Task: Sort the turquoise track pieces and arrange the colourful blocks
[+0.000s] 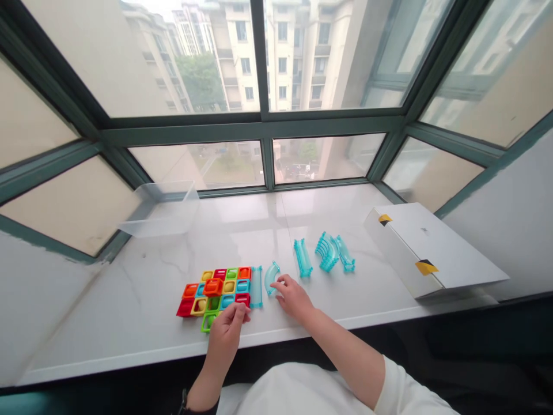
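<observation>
Colourful hollow square blocks (pixel 228 286) in red, yellow, green, blue and orange lie pushed together, with one orange block (pixel 213 287) raised above the others. My left hand (pixel 228 328) is at their front right corner, thumb and fingers pinched together; what they hold, if anything, is hidden. Along the blocks' right side lies a straight clear-blue track piece (pixel 256 287). Just right of it is a curved clear-blue track piece (pixel 270 278), gripped at its right edge by the fingertips of my right hand (pixel 296 298).
Farther right lie two straight track pieces (pixel 303 258) (pixel 345 253) and a group of curved ones (pixel 327 252). A clear plastic bin (pixel 159 225) stands at the back left, a white box (pixel 432 248) with yellow-black tabs at the right. Windows border the marble sill (pixel 142 300).
</observation>
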Tool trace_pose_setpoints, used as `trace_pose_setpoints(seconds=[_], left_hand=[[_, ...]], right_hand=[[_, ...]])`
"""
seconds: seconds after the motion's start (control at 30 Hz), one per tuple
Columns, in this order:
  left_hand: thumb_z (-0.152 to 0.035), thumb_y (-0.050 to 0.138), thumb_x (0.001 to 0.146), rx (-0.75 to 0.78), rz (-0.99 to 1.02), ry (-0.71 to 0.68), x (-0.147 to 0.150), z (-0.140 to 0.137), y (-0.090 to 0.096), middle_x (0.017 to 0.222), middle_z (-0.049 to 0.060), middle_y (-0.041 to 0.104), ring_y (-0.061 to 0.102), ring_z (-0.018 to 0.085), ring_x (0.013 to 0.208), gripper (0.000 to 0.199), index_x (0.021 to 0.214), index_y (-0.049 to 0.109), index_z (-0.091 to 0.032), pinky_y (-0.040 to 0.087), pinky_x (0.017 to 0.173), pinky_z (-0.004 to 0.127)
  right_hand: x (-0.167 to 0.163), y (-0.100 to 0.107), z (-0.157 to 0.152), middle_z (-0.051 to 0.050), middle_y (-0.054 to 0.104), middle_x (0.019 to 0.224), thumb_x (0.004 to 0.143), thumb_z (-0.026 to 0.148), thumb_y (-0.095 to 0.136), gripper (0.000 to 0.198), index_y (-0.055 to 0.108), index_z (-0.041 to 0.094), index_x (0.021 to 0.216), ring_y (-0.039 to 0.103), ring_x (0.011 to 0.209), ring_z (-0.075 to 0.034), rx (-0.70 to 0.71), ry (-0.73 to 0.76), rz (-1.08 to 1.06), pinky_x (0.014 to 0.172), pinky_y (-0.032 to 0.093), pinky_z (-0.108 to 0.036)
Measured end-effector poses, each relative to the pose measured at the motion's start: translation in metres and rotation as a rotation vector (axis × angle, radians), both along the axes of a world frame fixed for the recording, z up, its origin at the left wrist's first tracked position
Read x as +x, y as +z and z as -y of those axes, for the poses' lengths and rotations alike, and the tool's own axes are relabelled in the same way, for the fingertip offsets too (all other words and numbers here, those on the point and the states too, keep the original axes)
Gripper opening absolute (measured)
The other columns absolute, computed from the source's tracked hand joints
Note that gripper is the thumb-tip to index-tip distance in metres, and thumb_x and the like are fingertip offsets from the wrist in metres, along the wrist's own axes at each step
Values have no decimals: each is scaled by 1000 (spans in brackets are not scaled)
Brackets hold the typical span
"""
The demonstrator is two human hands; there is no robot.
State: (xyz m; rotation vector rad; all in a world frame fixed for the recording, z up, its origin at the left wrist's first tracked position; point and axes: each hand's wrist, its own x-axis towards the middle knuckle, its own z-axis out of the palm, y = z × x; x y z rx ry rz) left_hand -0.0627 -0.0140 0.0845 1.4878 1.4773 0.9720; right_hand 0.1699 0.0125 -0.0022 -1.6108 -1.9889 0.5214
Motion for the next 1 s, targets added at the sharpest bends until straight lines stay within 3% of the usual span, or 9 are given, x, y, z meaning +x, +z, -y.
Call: trace_pose_setpoints(seconds=[0.17,0.37,0.5,0.57,0.63,0.73,0.87,1.0], left_hand=[[-63,57,96,-54,77,-21,-6,10,2,72,3,70,66,22,73,48,81,73,-20,52,71,30],[-71,57,92,-118,152,-65,1,6,-15,71,5,69,63,21,71,55,82,73,-19,50,66,30],[-72,64,87,-185,221,-142,20,1,-28,77,5,70,62,19,70,55,93,72,-18,49,64,29],[-73,71,81,-260,266,-162,34,0,-29,88,7,74,66,20,76,59,103,73,-18,52,66,30],[-73,75,77,-352,345,-193,50,-1,-26,106,13,77,71,24,92,67,116,72,-18,56,75,34],[-72,75,80,-457,560,-235,74,-2,-14,133,17,71,69,30,119,68,124,72,-20,57,95,42],[-66,77,83,-461,786,-251,96,-4,5,127,18,75,69,31,122,57,112,77,-17,53,106,48],[-63,75,85,-420,658,-219,100,-7,15,121,18,77,71,31,113,56,113,75,-15,56,95,42]], right_hand=[[-13,-13,-10,-6,71,109,85,0,63,37,75,25,110,66,101,-24,44,-6,38,89,52,-34],[9,2,14,-6,74,101,89,4,60,24,71,22,100,68,96,-23,45,-56,-96,88,53,-35],[19,28,32,-5,75,101,93,27,70,8,70,23,100,71,96,-23,-52,-166,-668,93,55,-40],[19,44,39,-5,76,97,85,40,82,25,68,22,96,72,93,-23,-166,-248,-1053,93,56,-41],[15,59,46,-4,77,99,76,43,92,38,66,23,96,72,92,-22,-275,-294,-1381,93,57,-42],[8,76,55,-4,77,102,72,38,96,43,67,23,99,73,92,-20,-390,-283,-1662,96,57,-40],[-2,84,65,-3,77,102,75,40,95,43,69,23,104,74,95,-17,-503,-197,-1733,97,54,-35],[-8,83,72,-5,74,106,79,49,91,45,68,24,108,72,102,-22,-499,-148,-1530,92,55,-38]])
